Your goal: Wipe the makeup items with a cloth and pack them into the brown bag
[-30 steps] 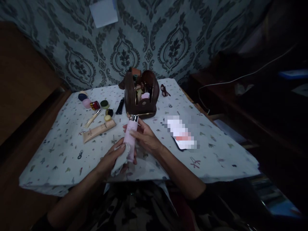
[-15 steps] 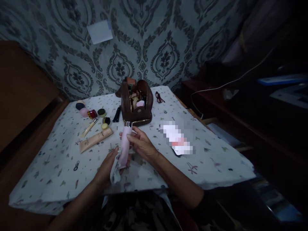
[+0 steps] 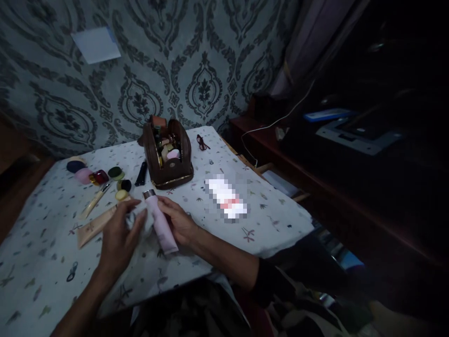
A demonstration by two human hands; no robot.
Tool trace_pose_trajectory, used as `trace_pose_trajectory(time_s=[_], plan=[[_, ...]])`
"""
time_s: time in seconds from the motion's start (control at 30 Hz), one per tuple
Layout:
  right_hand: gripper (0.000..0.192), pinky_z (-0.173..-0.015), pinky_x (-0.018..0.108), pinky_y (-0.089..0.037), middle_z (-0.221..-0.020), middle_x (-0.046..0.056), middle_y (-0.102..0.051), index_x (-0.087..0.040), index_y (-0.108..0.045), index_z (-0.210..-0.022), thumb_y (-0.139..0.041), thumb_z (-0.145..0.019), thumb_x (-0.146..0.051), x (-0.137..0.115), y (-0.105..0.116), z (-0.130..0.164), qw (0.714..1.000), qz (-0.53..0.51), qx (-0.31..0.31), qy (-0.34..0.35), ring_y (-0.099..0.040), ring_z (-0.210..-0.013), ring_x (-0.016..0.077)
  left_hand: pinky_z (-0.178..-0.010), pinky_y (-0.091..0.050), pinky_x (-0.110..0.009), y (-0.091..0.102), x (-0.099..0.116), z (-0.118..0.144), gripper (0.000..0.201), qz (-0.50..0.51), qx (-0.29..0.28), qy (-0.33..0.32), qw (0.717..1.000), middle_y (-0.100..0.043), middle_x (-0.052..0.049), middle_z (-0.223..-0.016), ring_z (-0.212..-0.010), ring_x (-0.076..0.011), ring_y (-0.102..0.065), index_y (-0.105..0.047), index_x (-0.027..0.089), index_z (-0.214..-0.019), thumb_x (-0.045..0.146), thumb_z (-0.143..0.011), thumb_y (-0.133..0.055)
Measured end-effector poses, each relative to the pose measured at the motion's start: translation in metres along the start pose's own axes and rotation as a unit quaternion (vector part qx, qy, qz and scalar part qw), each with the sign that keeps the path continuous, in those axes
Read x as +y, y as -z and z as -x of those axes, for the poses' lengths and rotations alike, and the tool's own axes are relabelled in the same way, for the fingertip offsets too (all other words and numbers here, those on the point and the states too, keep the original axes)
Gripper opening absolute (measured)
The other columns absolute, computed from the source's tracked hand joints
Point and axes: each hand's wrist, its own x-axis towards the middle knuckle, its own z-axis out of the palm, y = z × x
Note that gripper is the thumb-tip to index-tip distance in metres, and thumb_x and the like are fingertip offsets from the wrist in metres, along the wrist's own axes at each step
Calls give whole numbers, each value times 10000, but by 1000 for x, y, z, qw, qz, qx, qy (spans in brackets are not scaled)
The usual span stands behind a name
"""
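At lower centre, the pink tube (image 3: 159, 221) lies slanted, cap up-left, cradled underneath by the right hand (image 3: 178, 223) so its side is exposed. The left hand (image 3: 117, 234) pinches a cloth (image 3: 137, 220) against it. Behind stands the open pouch (image 3: 167, 154); a beige tube (image 3: 94, 227) lies left.

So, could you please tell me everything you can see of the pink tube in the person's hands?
The pink tube is slim, pale and plastic-looking, with a silver cap at its far end and a flat crimped end nearer the person. It lies slanted just above the patterned tablecloth, cap towards the brown bag. The right hand grips its side, and the left hand presses a white cloth against its upper part.
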Motion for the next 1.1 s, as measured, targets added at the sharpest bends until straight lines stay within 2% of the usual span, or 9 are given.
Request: trace_pose_trajectory(time_s=[0.1,0.17,0.33,0.47,0.6,0.7,0.87,1.0,1.1], plan=[[347,-598,254,-533,-762,-15,-669,-198,-591,-1001,-784,-726,-285,4,0,-1,998,-19,-37,-38,-637,-623,134,-899,-457,-374,-3,-2,-24,332,-23,111,-53,992,-623,-87,-1037,-1011,-255,-586,-584,173,-1102,431,-896,-553],[321,-625,258,-543,-736,-17,-660,-190,-594,-959,-790,-718,-271,5,-2,0,998,-36,-45,-38,-642,-637,137,-953,-453,-406,-11,-3,-32,338,-35,123,-90,988,-603,-94,-1062,-1061,-263,-566,-589,174,-1138,415,-907,-539],[247,-678,291,-566,-756,-8,-689,-197,-623,-880,-771,-682,-210,-1,-9,0,997,-66,-28,7,-660,-761,180,-1147,-323,-489,-37,-6,-14,449,-33,-17,-147,988,-430,-136,-1465,-1382,-287,-384,-468,211,-1395,364,-975,-433],[232,-645,282,-557,-767,1,-701,-188,-635,-870,-778,-692,-231,-7,-7,-3,995,-102,8,3,-664,-758,180,-1220,-195,-490,-42,-8,14,527,-3,-88,-164,983,-219,-50,-1629,-1504,-255,-170,-262,308,-1533,257,-1014,-335],[271,-551,204,-499,-709,-24,-676,-175,-638,-836,-830,-653,-235,-10,0,-3,991,-131,36,10,-617,-623,116,-1211,-241,-493,-42,-9,43,614,-2,-129,-215,968,-226,-39,-1631,-1499,-264,-192,-190,329,-1555,164,-989,-359],[309,-502,168,-453,-710,-31,-671,-161,-646,-836,-853,-634,-270,-11,3,-1,993,-119,29,1,-578,-570,80,-1204,-260,-518,-48,-15,57,658,-3,-112,-246,963,-258,-47,-1620,-1495,-288,-202,-174,320,-1561,132,-966,-384],[276,-608,222,-518,-720,-1,-686,-174,-669,-832,-830,-639,-287,-4,-2,-1,997,-82,3,-5,-648,-709,144,-1225,-222,-489,-50,-25,30,602,10,-82,-184,980,-268,-15,-1617,-1494,-276,-205,-269,350,-1536,207,-972,-424],[253,-658,278,-536,-688,10,-677,-175,-680,-788,-828,-629,-306,0,-7,3,999,-26,-24,-27,-650,-723,181,-1218,-195,-482,-34,-20,-20,485,55,-40,-80,994,-330,-92,-1588,-1479,-254,-262,-442,221,-1461,354,-997,-391],[237,-677,268,-534,-646,-10,-646,-168,-666,-749,-836,-645,-298,-1,-7,5,1000,-27,-8,-14,-622,-680,154,-1211,-208,-478,-29,-14,-38,506,119,-47,2,992,-481,-117,-1492,-1418,-248,-387,-506,179,-1406,442,-995,-373]])
